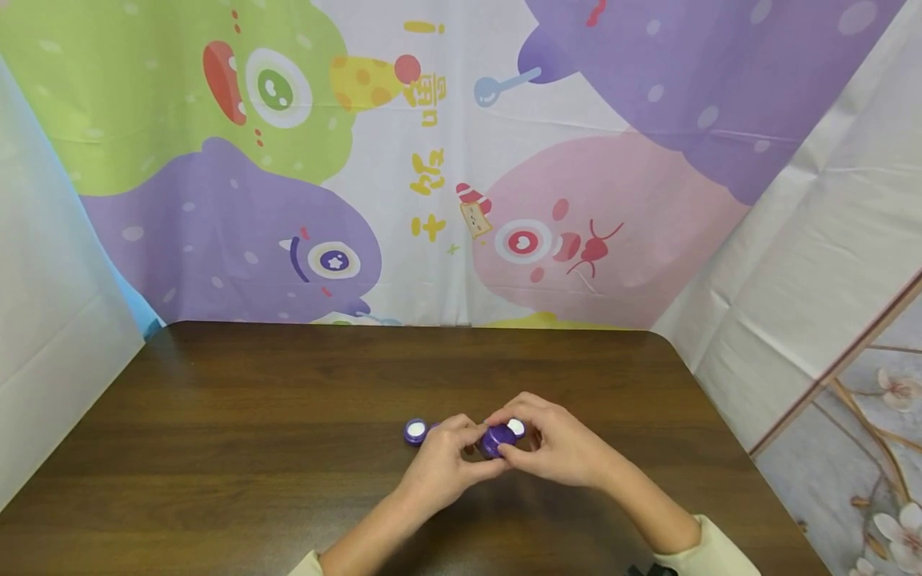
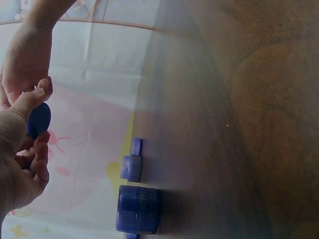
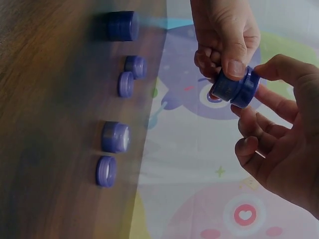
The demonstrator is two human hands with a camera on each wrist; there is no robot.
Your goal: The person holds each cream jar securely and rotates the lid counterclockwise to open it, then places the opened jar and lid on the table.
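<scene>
Both hands are raised together over the table, on one small purple jar (image 1: 497, 441). My left hand (image 1: 445, 458) grips the body of the jar (image 3: 226, 88) between thumb and fingers. With thumb and fingertips, my right hand (image 1: 558, 444) pinches the wider lid end (image 3: 245, 89), which is tilted towards it. In the left wrist view only the dark round end (image 2: 39, 119) shows between the hands; the rest is hidden by fingers.
On the table (image 1: 252, 432) stand a white-topped purple jar (image 1: 415, 432) and another white-topped one (image 1: 515, 428) behind the hands. The right wrist view shows a capped jar (image 3: 123, 26), a smaller jar (image 3: 136, 67) and loose purple rings or lids (image 3: 106, 172). A printed curtain (image 1: 432, 280) hangs behind.
</scene>
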